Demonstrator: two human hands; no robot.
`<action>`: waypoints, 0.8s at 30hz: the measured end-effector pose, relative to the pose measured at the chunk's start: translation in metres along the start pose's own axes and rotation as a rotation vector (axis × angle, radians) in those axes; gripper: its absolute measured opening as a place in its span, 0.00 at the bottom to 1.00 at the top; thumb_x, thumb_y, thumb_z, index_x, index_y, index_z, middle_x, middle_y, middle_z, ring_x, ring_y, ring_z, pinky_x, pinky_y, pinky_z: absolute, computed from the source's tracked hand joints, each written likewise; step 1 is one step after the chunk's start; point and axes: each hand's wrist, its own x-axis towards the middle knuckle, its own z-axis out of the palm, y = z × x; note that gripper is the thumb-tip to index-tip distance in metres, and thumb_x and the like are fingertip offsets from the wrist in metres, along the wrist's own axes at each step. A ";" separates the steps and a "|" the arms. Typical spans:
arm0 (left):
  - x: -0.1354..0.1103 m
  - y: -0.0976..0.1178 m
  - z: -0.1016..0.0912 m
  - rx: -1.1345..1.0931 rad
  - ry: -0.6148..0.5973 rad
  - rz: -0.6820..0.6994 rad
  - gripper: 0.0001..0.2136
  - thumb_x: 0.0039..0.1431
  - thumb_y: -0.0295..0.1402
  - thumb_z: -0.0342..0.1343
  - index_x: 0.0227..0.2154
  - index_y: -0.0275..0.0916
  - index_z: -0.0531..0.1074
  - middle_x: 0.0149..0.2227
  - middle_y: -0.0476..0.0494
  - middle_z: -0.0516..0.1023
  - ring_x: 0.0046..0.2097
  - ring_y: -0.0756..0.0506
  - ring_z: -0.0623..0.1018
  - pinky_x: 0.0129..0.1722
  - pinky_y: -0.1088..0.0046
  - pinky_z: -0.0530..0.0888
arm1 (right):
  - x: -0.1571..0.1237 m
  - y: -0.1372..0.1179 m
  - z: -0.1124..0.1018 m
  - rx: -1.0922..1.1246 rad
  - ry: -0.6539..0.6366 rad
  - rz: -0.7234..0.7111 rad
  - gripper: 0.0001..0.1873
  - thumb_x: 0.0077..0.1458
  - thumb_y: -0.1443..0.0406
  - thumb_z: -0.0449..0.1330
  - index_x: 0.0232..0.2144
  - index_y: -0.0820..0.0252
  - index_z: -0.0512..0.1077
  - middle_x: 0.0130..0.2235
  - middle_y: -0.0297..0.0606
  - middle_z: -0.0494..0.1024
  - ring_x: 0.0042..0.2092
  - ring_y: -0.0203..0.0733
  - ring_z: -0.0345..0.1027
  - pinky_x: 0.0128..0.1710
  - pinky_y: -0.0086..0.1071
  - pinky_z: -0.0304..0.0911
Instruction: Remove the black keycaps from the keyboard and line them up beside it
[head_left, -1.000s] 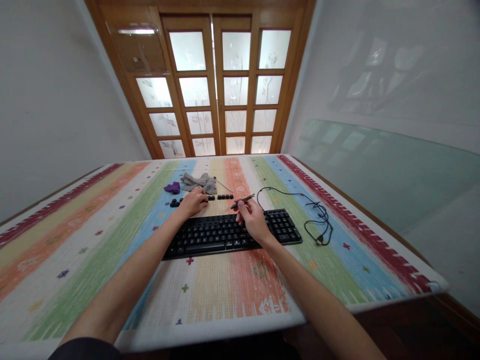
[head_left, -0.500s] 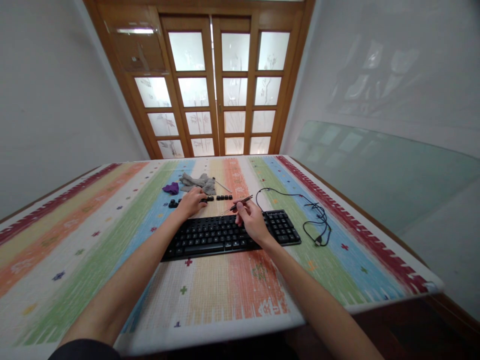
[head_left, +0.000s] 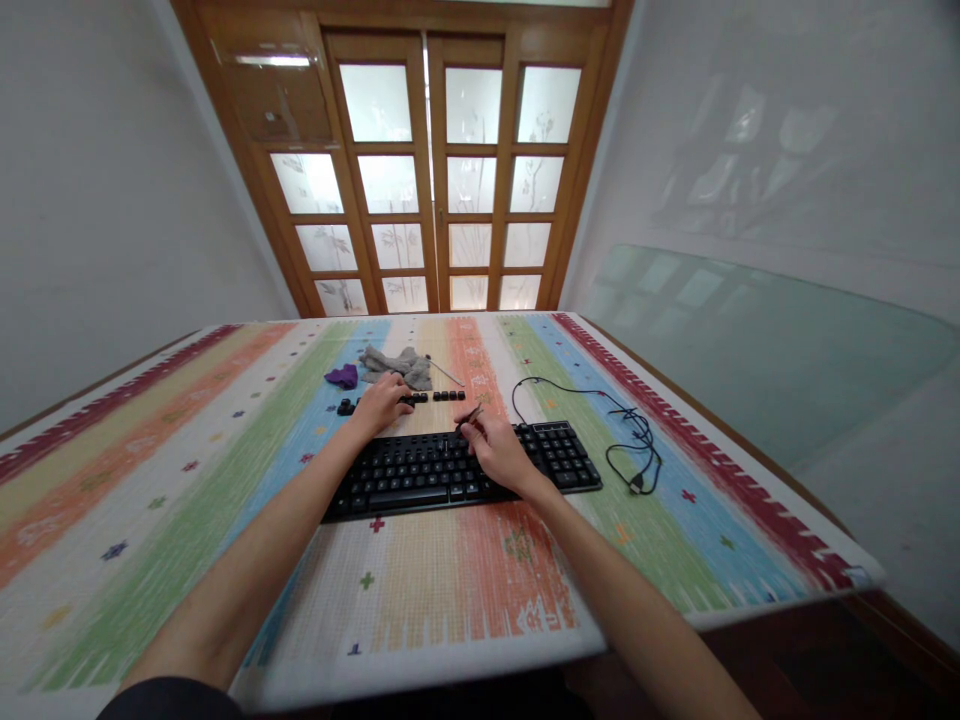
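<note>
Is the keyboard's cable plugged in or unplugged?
Unplugged: its plug lies loose on the tablecloth, right of the keyboard.

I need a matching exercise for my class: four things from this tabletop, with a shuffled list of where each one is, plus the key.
1. Purple cloth
2. Slim dark tool
3. Loose black keycaps
4. Cable

A. In a row beyond the keyboard
B. Left of the grey cloth
C. Bunched right of the keyboard
D. In the right hand

Pairs: 1-B, 2-D, 3-A, 4-C
</note>
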 end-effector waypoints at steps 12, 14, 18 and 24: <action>-0.018 0.019 -0.003 -0.162 0.071 0.050 0.07 0.61 0.35 0.54 0.33 0.40 0.76 0.38 0.42 0.73 0.44 0.42 0.71 0.46 0.64 0.70 | 0.002 0.005 0.018 0.032 -0.035 0.016 0.10 0.61 0.68 0.52 0.38 0.60 0.73 0.26 0.34 0.72 0.26 0.39 0.67 0.34 0.35 0.64; -0.023 0.027 -0.004 -0.209 0.058 0.061 0.09 0.62 0.35 0.53 0.33 0.39 0.76 0.37 0.42 0.73 0.43 0.42 0.72 0.46 0.64 0.70 | 0.003 0.001 0.023 -0.018 -0.060 -0.053 0.09 0.61 0.68 0.53 0.37 0.59 0.73 0.31 0.38 0.75 0.32 0.42 0.70 0.37 0.36 0.64; -0.033 0.043 -0.008 -0.258 -0.019 0.065 0.10 0.62 0.33 0.52 0.32 0.38 0.77 0.35 0.42 0.75 0.41 0.44 0.74 0.44 0.67 0.71 | 0.008 -0.005 0.026 -0.088 -0.102 -0.142 0.08 0.62 0.65 0.54 0.36 0.59 0.73 0.38 0.44 0.78 0.41 0.46 0.71 0.43 0.38 0.63; -0.041 0.054 -0.013 -0.264 -0.088 0.033 0.13 0.64 0.35 0.50 0.29 0.36 0.77 0.31 0.42 0.75 0.35 0.46 0.74 0.39 0.70 0.70 | 0.013 -0.003 0.022 -0.075 -0.080 -0.086 0.16 0.65 0.56 0.51 0.34 0.59 0.72 0.33 0.40 0.77 0.35 0.42 0.70 0.38 0.34 0.61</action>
